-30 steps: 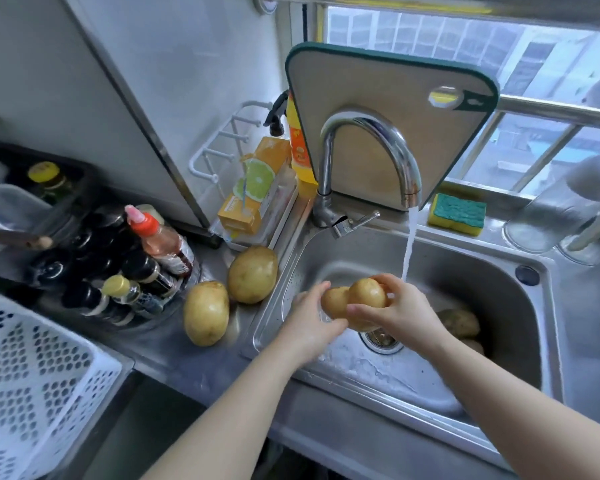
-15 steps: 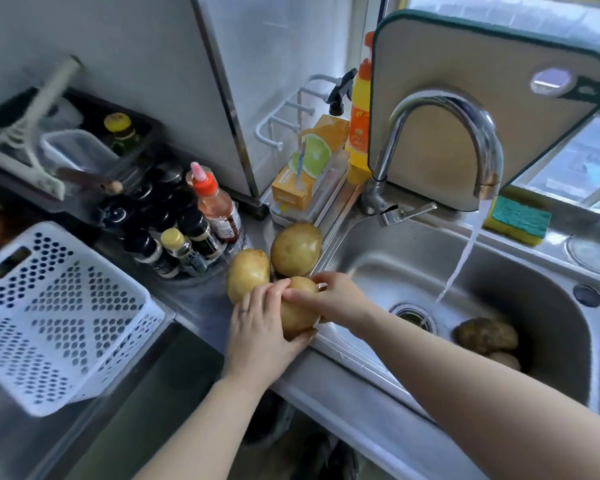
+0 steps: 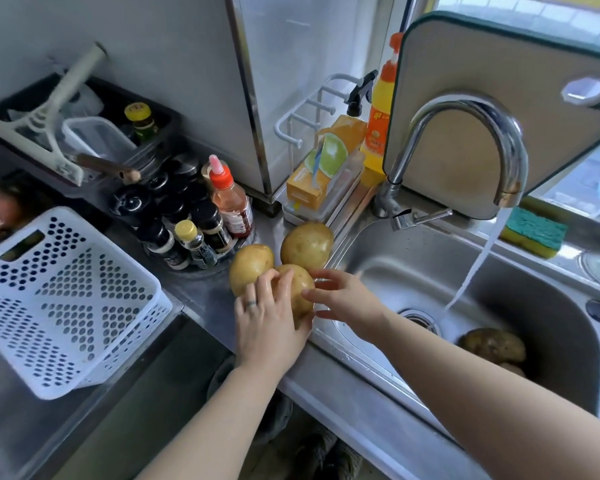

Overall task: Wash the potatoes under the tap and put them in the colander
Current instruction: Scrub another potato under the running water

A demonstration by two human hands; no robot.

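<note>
The fingers (image 3: 274, 285) of the left hand (image 3: 267, 323) are curled over a potato (image 3: 302, 287), which is gripped at the centre of the frame, on the counter (image 3: 201, 299) just left of the sink (image 3: 413, 265). The right hand (image 3: 343, 301) is spread loose, and only its fingertips (image 3: 307, 293) touch the potato's right side; nothing is clasped by it. Two more potatoes (image 3: 252, 266) lie touching just behind the held one. The colander (image 3: 77, 306) sits at mid-left, apart from the potatoes, with the seasoning bottles (image 3: 187, 223) above the gap. The skin is probably wet and slippery, so a full wrap of the left fingers is advised before the right hand is taken away. The potato is best carried low over the counter, kept below the bottles, and lowered into the colander rather than dropped, since the light plastic may slide. Darker potatoes (image 3: 492, 346) wait in the basin at lower right, beside the water (image 3: 475, 268) from the tap (image 3: 465, 109).
</note>
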